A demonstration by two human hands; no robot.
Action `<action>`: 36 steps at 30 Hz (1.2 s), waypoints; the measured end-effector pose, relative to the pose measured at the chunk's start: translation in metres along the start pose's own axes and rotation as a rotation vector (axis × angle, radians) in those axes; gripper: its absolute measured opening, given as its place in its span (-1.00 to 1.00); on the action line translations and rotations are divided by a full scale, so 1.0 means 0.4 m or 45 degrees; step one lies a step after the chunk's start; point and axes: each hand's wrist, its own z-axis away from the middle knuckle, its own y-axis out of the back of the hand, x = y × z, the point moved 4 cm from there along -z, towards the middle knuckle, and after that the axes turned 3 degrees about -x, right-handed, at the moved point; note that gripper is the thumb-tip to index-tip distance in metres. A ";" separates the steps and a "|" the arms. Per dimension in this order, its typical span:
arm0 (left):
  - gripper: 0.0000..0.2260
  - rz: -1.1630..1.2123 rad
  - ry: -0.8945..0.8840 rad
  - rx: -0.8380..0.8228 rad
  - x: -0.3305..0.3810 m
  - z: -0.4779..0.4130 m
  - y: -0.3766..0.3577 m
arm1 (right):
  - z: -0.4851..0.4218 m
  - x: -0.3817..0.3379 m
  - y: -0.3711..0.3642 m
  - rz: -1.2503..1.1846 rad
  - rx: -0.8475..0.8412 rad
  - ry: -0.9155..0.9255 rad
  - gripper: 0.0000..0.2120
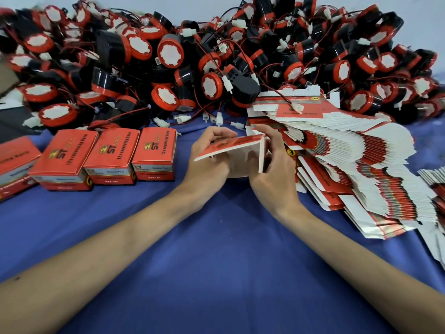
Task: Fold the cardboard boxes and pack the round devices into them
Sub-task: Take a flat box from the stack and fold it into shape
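While the left hand (209, 153) is curling its fingers over the red top panel of a half-opened box (231, 147), the right hand (272, 165) is gripping the box's right side, with fingers wrapping round the upright panel. Both hands are holding the box over the blue cloth (216, 261), its white inside facing the camera; whether it is touching the cloth cannot be told. Just right of the right hand, a slumping stack of flat boxes (349, 169) is fanning out across the cloth. To the left, closed boxes (110, 155) are standing in a row. Behind, a heap of black-and-red devices (168, 56) is lying against the wall (192, 6), with one white plug (297, 107) resting on the flat boxes.
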 end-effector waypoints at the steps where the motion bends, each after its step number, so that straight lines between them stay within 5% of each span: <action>1: -0.64 0.010 -0.003 0.002 0.001 0.000 -0.001 | 0.001 0.000 -0.001 -0.015 -0.006 0.004 -0.47; 15: -0.76 0.003 0.007 -0.019 0.015 0.011 -0.009 | 0.000 0.006 0.007 -0.321 0.047 0.000 -0.46; 23: -0.76 0.236 0.310 -0.140 -0.013 -0.002 -0.003 | 0.011 -0.007 0.016 -0.308 0.141 0.134 -0.47; 30: -0.54 -0.018 0.109 -0.220 0.011 0.016 -0.018 | 0.002 0.012 0.017 -0.105 0.134 -0.035 -0.40; 36: -0.47 -0.023 0.042 -0.451 0.014 0.027 -0.031 | -0.004 0.034 0.022 -0.144 0.203 -0.182 -0.76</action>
